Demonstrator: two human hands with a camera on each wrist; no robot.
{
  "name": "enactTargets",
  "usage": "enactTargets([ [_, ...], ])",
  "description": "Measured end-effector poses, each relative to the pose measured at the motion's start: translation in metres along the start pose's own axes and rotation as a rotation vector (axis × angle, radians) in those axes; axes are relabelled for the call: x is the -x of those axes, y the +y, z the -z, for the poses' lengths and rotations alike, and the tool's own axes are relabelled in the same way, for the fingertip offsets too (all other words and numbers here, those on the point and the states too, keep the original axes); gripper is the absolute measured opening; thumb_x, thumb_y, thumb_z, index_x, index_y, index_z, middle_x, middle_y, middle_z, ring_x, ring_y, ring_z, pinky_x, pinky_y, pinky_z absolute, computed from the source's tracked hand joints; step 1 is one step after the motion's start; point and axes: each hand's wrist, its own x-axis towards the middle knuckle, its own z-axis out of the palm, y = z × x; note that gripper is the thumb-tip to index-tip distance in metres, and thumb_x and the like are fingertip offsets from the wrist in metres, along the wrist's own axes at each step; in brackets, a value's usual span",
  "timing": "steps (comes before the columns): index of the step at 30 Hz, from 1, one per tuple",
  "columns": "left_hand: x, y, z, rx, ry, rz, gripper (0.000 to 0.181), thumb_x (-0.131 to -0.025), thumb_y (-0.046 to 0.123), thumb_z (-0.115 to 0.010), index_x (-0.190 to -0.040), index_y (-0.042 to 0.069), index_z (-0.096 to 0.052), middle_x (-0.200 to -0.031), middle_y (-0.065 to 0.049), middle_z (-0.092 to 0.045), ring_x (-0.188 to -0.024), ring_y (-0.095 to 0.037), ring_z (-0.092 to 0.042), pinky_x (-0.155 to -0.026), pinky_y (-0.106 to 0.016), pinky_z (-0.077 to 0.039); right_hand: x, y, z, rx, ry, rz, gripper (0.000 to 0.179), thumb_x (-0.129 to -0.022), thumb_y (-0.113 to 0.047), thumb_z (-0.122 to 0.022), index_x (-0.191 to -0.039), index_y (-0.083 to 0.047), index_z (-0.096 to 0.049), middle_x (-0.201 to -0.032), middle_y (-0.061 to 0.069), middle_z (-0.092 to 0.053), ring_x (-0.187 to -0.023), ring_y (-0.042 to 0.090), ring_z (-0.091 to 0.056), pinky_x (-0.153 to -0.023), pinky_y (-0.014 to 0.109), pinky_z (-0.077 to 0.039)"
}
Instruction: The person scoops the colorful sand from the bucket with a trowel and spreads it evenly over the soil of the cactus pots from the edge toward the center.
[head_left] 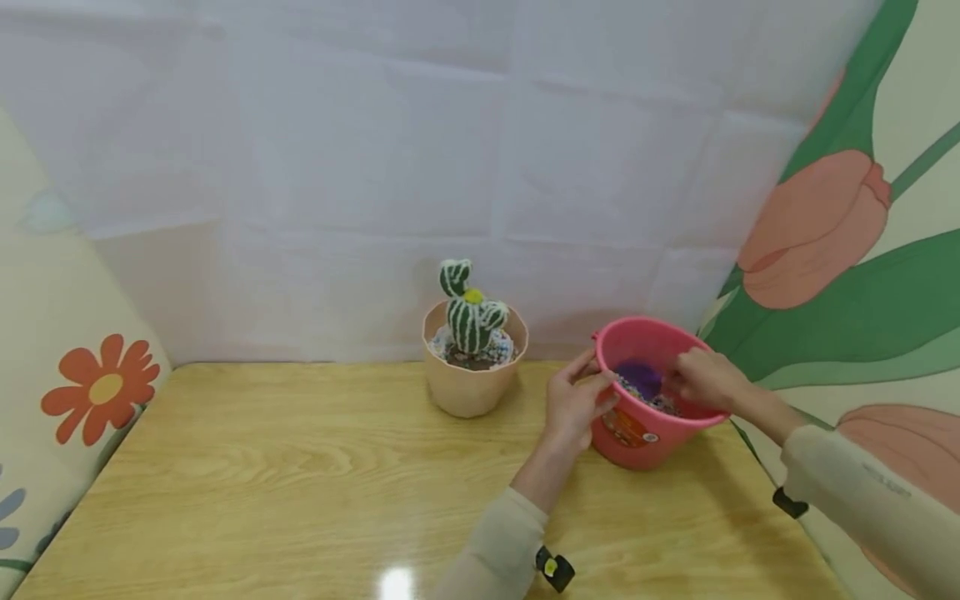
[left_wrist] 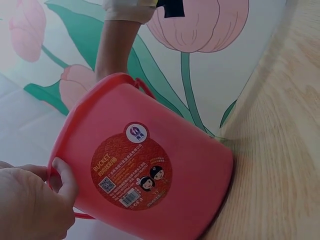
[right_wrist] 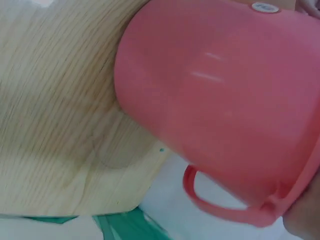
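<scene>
A pink bucket (head_left: pixel 637 437) with a round red label stands on the right of the table. My left hand (head_left: pixel 573 400) grips its rim on the left side, thumb outside the wall, as the left wrist view shows. Inside the bucket lies a loose, speckled filling (head_left: pixel 660 403) of small bits. My right hand (head_left: pixel 701 379) reaches in over the right rim with curled fingers, beside a purple scoop (head_left: pixel 639 379) that it appears to hold; the fingertips are hidden. The right wrist view shows only the bucket's outside and its handle (right_wrist: pixel 220 212).
Left of the bucket, near the table's back edge, a peach pot (head_left: pixel 468 392) holds a green-and-white knitted cactus (head_left: pixel 468 325) amid similar speckled filling. White cloth (head_left: pixel 360 167) hangs behind the wooden table (head_left: pixel 300 467). A flower-patterned wall (head_left: pixel 862 333) borders the right side.
</scene>
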Motion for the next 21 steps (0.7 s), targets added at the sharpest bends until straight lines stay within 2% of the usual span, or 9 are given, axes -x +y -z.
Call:
enactTargets([
  [3,0.000,-0.003,0.000,0.016,-0.011,-0.004,0.051,-0.084,-0.011,-0.073,-0.132,0.004,-0.067,-0.114,-0.022,-0.064,-0.081,-0.020,-0.068,-0.075,-0.039,-0.061,0.001,-0.002,-0.001,-0.054,0.006,0.031,0.020,-0.085,0.001,-0.073,-0.070,-0.013,-0.070,-0.062,-0.012,-0.059,-0.055,0.004,-0.050,-0.050,0.028,-0.047],
  [11,0.001,-0.005,0.002,0.019,-0.011,0.009,0.050,-0.086,-0.012,-0.071,-0.133,0.004,-0.067,-0.120,-0.025,-0.061,-0.098,-0.038,-0.069,-0.077,-0.039,-0.061,0.004,-0.014,0.006,-0.172,-0.009,0.111,0.023,-0.090,0.000,-0.074,-0.073,-0.016,-0.072,-0.064,-0.012,-0.061,-0.052,-0.001,-0.049,-0.049,0.023,-0.045],
  [16,0.001,-0.005,0.003,0.024,-0.013,-0.005,0.049,-0.086,-0.012,-0.072,-0.133,0.003,-0.066,-0.119,-0.023,-0.062,-0.096,-0.035,-0.069,-0.077,-0.039,-0.061,0.005,-0.019,0.018,-0.261,-0.073,0.158,0.024,-0.093,0.000,-0.072,-0.076,-0.017,-0.073,-0.067,-0.014,-0.063,-0.054,0.001,-0.054,-0.048,0.023,-0.047],
  [21,0.000,-0.003,0.005,0.028,-0.011,-0.016,0.048,-0.085,-0.011,-0.073,-0.131,0.003,-0.067,-0.116,-0.020,-0.064,-0.088,-0.026,-0.070,-0.077,-0.039,-0.061,0.009,-0.016,0.031,-0.329,-0.122,0.170,0.021,-0.094,-0.002,-0.071,-0.081,-0.016,-0.077,-0.068,-0.016,-0.065,-0.054,0.002,-0.056,-0.048,0.024,-0.049],
])
